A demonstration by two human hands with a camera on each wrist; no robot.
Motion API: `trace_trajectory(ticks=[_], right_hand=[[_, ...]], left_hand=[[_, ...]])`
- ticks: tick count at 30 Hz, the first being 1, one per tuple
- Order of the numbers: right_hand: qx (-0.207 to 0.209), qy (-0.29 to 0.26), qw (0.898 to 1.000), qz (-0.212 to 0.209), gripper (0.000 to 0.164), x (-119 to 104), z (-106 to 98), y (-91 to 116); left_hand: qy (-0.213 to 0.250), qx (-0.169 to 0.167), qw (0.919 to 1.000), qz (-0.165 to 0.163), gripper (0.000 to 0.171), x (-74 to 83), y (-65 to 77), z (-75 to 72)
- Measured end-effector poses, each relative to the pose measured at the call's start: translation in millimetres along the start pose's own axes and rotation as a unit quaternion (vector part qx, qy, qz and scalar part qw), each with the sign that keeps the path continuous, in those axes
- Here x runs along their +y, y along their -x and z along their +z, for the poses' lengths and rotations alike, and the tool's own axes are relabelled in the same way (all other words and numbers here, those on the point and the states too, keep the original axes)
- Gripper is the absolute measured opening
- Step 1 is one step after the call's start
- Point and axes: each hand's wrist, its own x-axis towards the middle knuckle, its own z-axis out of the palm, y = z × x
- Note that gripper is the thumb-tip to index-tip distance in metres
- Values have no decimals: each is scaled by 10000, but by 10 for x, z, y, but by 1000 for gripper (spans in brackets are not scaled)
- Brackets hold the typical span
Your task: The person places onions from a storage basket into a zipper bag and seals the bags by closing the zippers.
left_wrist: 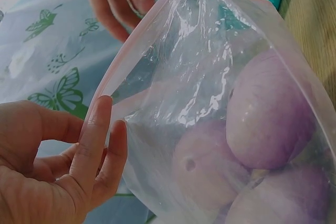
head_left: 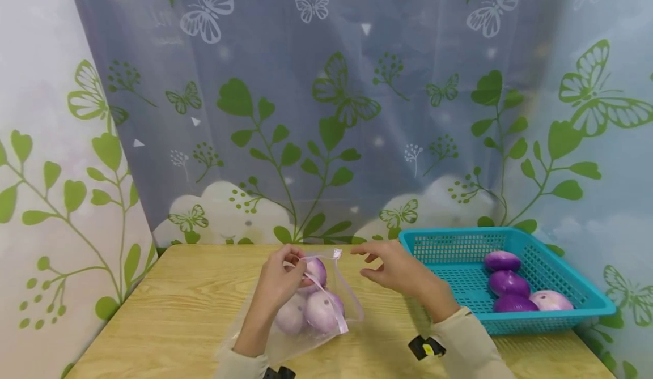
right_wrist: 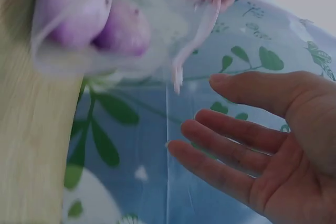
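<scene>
From where I stand, the thing to watch is the gap between the right hand and the mouth of the clear plastic bag. The bag rests on the counter in front of the person, several purple onions bunched inside. Its pink-edged rim is on the right side, the two lips parted toward that hand. The rim's long line slants from the far side toward the person, roughly crosswise to the right hand's fingers, which point left at its far corner.

The left hand is already on the bag, pinching the rim at the far left of the mouth. The right hand grasps nothing: its fingers are loose and slightly spread, thumb apart, just beside the bag but not touching it.

On the other side of the right hand sits the turquoise basket, with four more onions toward its right end. The right hand is clearly the nearer to those; the left is well apart from them.
</scene>
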Motion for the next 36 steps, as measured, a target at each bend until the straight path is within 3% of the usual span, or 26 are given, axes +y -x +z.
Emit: trace_trajectory(ticks=[8, 13, 19, 30, 36], right_hand=[[-576, 689, 9944, 562, 45, 222, -437, 91], [-854, 759, 9904, 783, 46, 476, -685, 172], [-1250, 649, 9806, 1366, 45, 859, -909, 346], [-1566, 1075, 9521, 2396, 46, 1511, -1095, 674], [-1346, 1156, 9481, 2640, 46, 1727, -1126, 780]], left_hand=[[-43, 56, 10000, 53, 14, 15, 5, -11], [-50, 51, 10000, 45, 15, 25, 12, -5], [-62, 45, 10000, 43, 14, 20, 13, -5], [0, 7, 10000, 11, 15, 21, 21, -2], [20, -27, 10000, 18, 15, 4, 19, -1]])
